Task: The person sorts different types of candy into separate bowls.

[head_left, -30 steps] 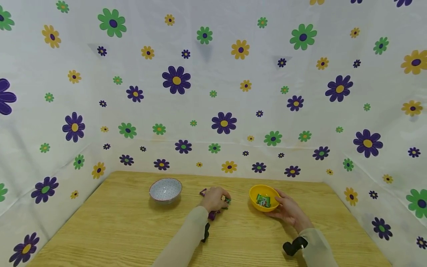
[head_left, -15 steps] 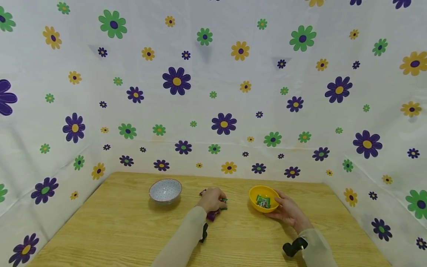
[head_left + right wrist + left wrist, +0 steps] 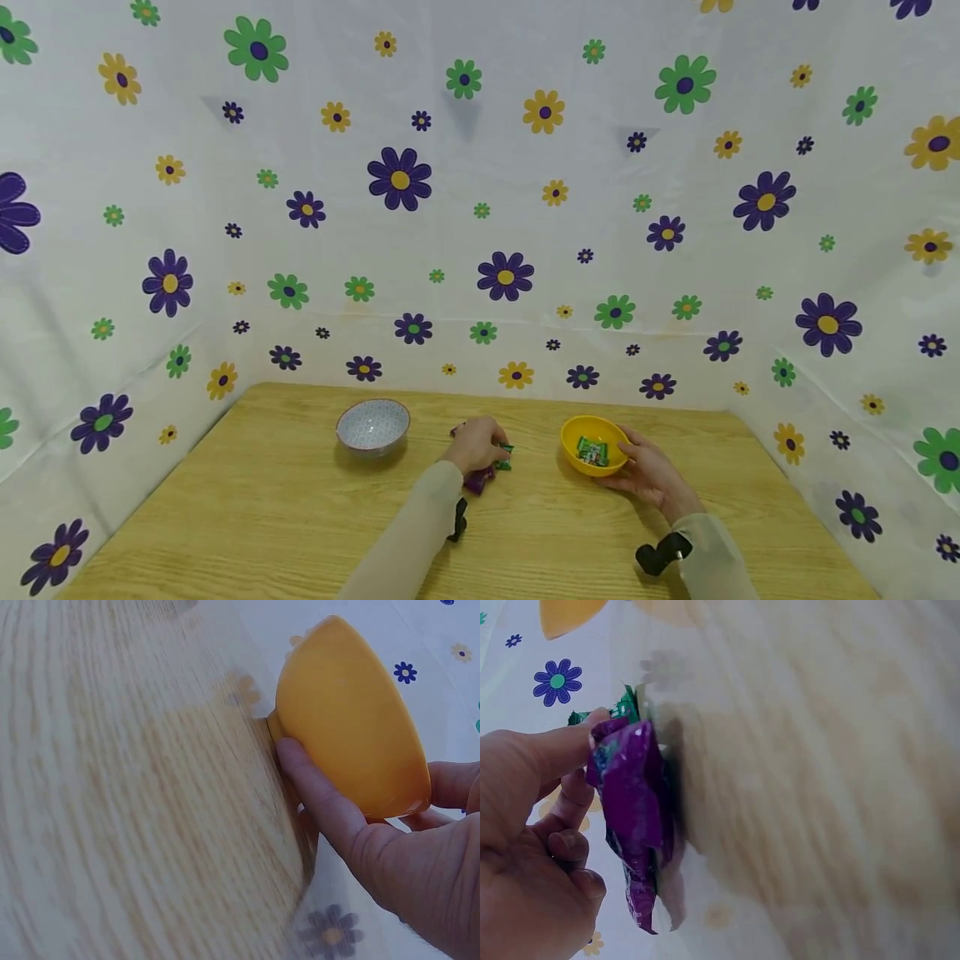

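Observation:
In the head view my left hand point(image 3: 476, 446) is over a small group of wrapped candies in the middle of the table. Its thumb and fingers pinch at a green-wrapped candy point(image 3: 624, 706), partly covered by the thumb. Close in front of it, a purple-wrapped candy point(image 3: 636, 795) lies on the wood, and another bit of purple wrapper point(image 3: 456, 430) shows beyond the hand. My right hand point(image 3: 647, 473) grips the yellow bowl point(image 3: 572, 462) by its right side, one finger down along the base point(image 3: 271, 729). Green-wrapped candy point(image 3: 592, 452) lies inside that bowl.
A pale patterned bowl point(image 3: 372, 427) with a reddish rim stands left of my left hand. The wooden table point(image 3: 300, 533) ends at a white flowered cloth point(image 3: 450, 233) at the back and both sides. Dark wrist mounts point(image 3: 663, 553) sit at both cuffs.
My left hand has shifted slightly left and down among the candies, its fingertips drawn in around the green wrapper. The right hand and yellow bowl have stayed in place.

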Motion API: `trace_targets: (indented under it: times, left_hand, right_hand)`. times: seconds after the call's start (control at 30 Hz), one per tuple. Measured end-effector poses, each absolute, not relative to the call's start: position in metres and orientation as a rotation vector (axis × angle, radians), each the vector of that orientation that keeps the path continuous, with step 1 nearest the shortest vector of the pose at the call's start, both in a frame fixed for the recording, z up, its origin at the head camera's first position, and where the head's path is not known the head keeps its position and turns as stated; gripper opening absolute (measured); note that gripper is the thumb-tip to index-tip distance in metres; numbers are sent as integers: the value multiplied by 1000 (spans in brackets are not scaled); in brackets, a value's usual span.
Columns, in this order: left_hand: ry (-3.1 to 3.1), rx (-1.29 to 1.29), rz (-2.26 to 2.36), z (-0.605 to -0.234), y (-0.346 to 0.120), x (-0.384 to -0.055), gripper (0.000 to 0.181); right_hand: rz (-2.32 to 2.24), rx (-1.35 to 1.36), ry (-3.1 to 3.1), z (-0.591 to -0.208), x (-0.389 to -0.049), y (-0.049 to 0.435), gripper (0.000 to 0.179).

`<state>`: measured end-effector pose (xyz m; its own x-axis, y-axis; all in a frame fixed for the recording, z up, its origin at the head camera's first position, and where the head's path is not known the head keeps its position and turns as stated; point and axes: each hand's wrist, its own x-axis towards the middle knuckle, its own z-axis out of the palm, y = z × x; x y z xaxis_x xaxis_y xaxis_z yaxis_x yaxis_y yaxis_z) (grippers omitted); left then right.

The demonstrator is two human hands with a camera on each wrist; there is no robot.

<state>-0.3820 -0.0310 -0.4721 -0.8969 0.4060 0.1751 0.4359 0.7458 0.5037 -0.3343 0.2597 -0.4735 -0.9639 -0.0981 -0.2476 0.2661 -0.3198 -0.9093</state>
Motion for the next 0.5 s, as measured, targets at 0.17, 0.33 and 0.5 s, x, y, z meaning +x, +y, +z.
trace_targets:
  times: [0.17, 0.33, 0.5]
  left_hand:
    - [-2887, -688, -1025, -475, -31, -381, 8]
    - [-2895, -641, -1276, -478, -29, -381, 6]
    - [-2842, -615, -1394, -478, -27, -380, 6]
  right_hand:
    - [-2383, 232, 1663, -474, -335, 260, 50]
    - [-2377, 228, 1674, -474, -334, 260, 49]
    - [-2373, 214, 1687, -473, -333, 260, 49]
